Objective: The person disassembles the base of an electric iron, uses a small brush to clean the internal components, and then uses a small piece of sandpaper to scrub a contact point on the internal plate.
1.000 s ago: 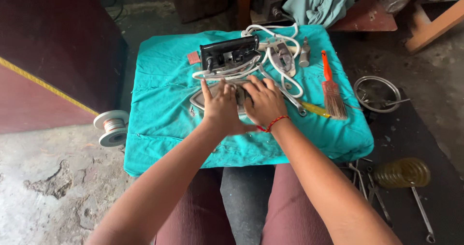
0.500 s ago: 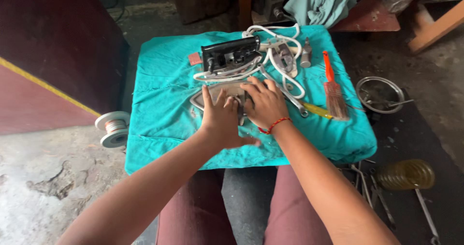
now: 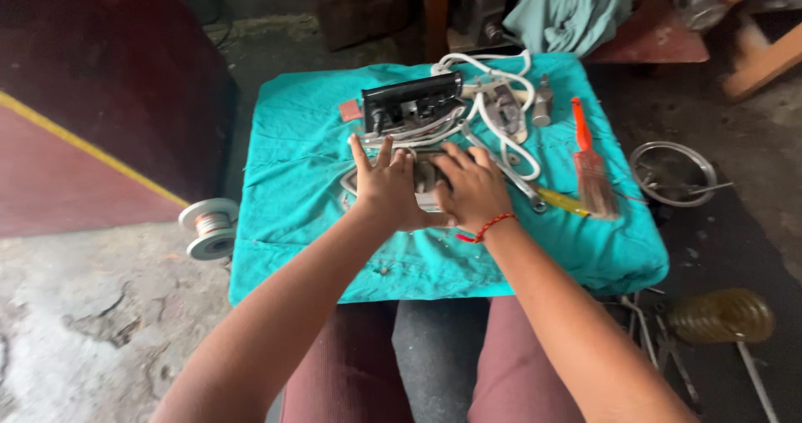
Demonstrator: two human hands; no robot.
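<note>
Both hands press flat on what I'm working: left hand (image 3: pixel 386 187) spread with fingers splayed, right hand (image 3: pixel 469 191) curled over the metal plate (image 3: pixel 423 181), which lies mid-table on the teal cloth (image 3: pixel 292 189). Just beyond sits the black iron housing (image 3: pixel 411 106); a paintbrush (image 3: pixel 589 160) lies to the right.

The cloth (image 3: pixel 317 197) is plain teal; the far iron body (image 3: pixel 411 106) is black, its cord (image 3: pixel 510 143) white; the plate (image 3: pixel 422 181) under the hands is grey metal; the right hand (image 3: pixel 472 193) wears a red thread; the brush (image 3: pixel 591 160) has an orange handle; the screwdriver (image 3: pixel 561 200) handle is yellow; the left spool (image 3: pixel 209 227) is white.
</note>
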